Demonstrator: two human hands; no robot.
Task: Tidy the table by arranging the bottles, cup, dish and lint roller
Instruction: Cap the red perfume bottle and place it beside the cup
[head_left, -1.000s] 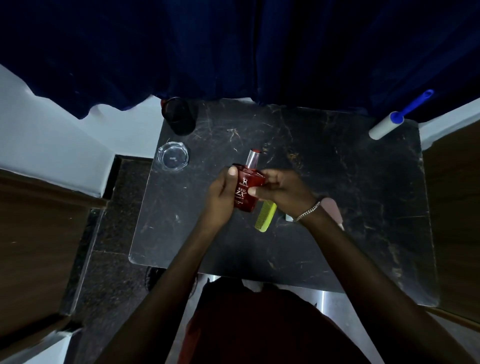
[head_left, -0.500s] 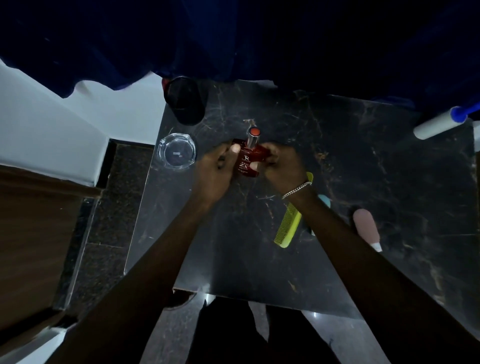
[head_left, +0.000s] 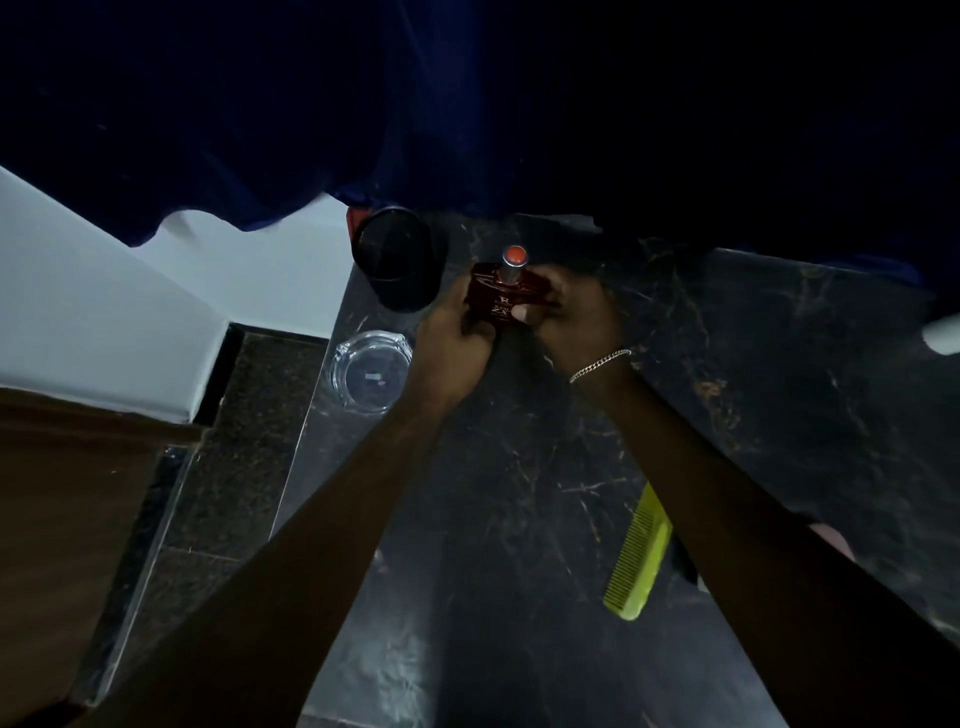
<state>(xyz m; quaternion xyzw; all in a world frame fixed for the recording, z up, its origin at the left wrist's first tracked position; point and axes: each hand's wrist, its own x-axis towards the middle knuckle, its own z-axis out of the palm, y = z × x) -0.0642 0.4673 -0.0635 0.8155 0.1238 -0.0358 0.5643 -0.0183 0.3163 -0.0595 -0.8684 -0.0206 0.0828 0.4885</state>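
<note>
A red perfume bottle with a silver neck and red spray top stands near the far left corner of the black marble table. My left hand grips its left side and my right hand grips its right side. Just left of the bottle stands a dark cup. A clear glass dish lies in front of the cup by the table's left edge. The white lint roller shows only as a tip at the right frame edge.
A yellow-green comb lies under my right forearm. A pink object peeks out beside that arm. A dark blue curtain hangs over the table's far edge. Dark floor and a wooden surface lie to the left.
Both hands have carried the red bottle away from me toward the far left corner, beside the dark cup. The view has shifted, so the lint roller is nearly out of frame.
</note>
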